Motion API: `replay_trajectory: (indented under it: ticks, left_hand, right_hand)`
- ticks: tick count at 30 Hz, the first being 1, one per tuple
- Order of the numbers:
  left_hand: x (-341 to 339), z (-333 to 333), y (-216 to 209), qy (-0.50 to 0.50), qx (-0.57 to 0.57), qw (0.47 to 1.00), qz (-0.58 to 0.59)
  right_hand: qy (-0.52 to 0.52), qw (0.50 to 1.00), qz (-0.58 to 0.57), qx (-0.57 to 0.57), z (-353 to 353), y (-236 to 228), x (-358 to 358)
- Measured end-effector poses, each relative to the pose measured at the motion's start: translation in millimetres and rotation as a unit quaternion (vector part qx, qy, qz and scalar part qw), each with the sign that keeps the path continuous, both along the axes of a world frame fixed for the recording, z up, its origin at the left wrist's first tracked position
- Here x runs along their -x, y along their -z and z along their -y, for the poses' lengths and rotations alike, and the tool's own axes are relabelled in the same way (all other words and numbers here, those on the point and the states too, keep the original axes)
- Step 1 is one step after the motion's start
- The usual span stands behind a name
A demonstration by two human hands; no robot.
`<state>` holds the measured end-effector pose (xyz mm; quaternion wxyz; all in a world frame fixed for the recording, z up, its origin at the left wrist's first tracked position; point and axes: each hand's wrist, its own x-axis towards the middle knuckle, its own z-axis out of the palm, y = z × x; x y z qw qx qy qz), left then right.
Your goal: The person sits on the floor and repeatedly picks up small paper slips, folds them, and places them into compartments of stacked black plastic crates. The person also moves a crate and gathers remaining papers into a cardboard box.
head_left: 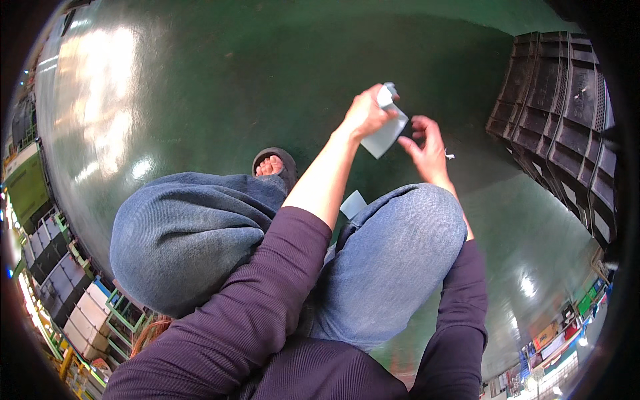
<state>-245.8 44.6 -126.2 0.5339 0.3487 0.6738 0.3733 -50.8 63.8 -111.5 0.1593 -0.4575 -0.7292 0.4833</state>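
A seated person's left hand (365, 113) pinches a pale grey sheet (385, 135) above the green floor (200, 87), at one o'clock from the knees; that grip is closed on its upper edge. The right hand (427, 150), fingers spread and empty, nears the sheet's lower corner, seemingly mid-handling; taking that corner looks next. One second grey sheet (353, 204) lies between the knees; stacked black crates (560, 113) stand at three o'clock; one sandalled foot (273, 165) shows.

I note a pale grey sheet (385, 137), glossy dark green floor (200, 87), blue jeans (193, 233), purple sleeves (260, 300), black stacked crates (560, 113), grey sandal (283, 160).
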Motion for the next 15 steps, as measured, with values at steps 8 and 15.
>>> replay_trajectory:
  ticks: [8, 15]
  left_hand:
    - [42.3, -30.1, -28.8, -0.209, -0.048, 0.971, 0.107]
    - [39.5, -45.7, -46.1, -0.241, -0.042, 0.948, 0.205]
  right_hand:
    - [-0.503, 0.846, 0.052, -0.168, 89.8, -4.1, -16.3]
    - [-0.493, 0.855, 0.037, -0.158, 79.9, -1.4, -13.5]
